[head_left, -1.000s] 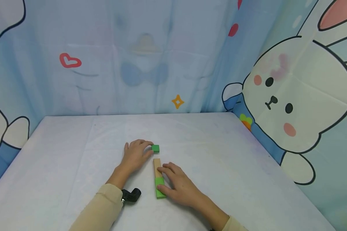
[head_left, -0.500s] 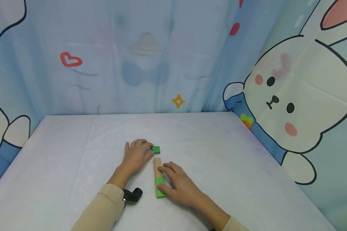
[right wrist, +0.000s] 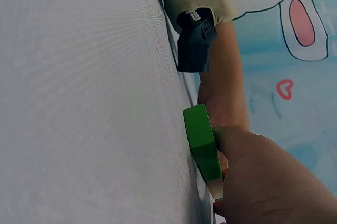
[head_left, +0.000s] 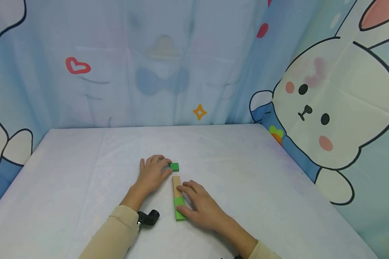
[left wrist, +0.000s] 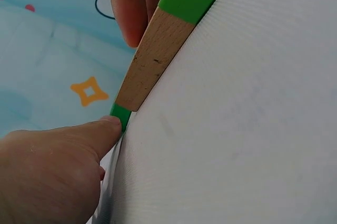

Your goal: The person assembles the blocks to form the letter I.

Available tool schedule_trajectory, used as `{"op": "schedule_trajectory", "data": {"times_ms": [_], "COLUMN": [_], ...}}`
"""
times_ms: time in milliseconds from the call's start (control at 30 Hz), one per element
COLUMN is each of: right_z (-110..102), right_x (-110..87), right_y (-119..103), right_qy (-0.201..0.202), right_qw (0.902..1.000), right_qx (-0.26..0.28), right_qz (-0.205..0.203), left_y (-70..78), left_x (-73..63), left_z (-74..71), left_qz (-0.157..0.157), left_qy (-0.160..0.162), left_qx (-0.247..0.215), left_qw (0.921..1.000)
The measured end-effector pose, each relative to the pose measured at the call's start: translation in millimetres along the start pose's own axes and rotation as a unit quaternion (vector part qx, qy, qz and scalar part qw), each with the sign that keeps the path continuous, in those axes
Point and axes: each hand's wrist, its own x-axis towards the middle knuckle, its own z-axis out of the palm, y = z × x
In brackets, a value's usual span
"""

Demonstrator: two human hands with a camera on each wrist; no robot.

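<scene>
My left hand (head_left: 153,173) pinches a small dark green block (head_left: 174,167) at its left end, thumb on the near side; the index fingertip is partly hidden. In the left wrist view, the thumb tip lies against this green block (left wrist: 121,116). Nearer to me, a bare wooden block (head_left: 177,187) and a lighter green block (head_left: 179,209) lie in line, end touching end. A small gap parts them from the dark green block. My right hand (head_left: 202,208) rests on this row from the right: index fingertip on the wood, thumb on the lighter green block (right wrist: 201,139).
A white cloth covers the table (head_left: 84,172). Behind it hangs a blue curtain (head_left: 116,90) printed with a rabbit and a heart. A black wrist camera (head_left: 149,218) juts from the left sleeve, close above the cloth.
</scene>
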Motion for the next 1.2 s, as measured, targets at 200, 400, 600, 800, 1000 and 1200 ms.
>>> {"op": "schedule_trajectory", "data": {"times_ms": [200,400,600,800,1000,1200], "right_z": [1,2,2,1,0,0], "right_x": [0.2,1.8,3.6,4.5,4.4,3.8], "right_y": [0,0,0,0,1,2], "right_qy": [0.0,-0.002,-0.006,-0.011,-0.013,-0.016], "right_qw": [1.0,0.9999,0.9997,0.9997,0.9997,0.9997], "right_qx": [-0.007,-0.015,-0.023,-0.022,-0.012,0.007], "right_qz": [0.0,-0.001,-0.003,0.005,0.016,0.02], "left_y": [0.3,-0.7,-3.1,-4.7,-5.1,-7.5], "left_x": [-0.1,-0.9,-2.3,-4.2,-8.4,-13.8], "left_z": [-0.9,-2.6,-4.0,-8.5,-14.7,-14.3], "left_qz": [0.002,0.001,0.007,0.01,0.014,0.024], "left_qy": [-0.004,-0.009,-0.015,-0.034,-0.046,-0.046], "left_qx": [0.013,0.023,0.021,0.018,0.018,0.027], "left_qw": [0.9999,0.9997,0.9996,0.9992,0.9987,0.9983]}}
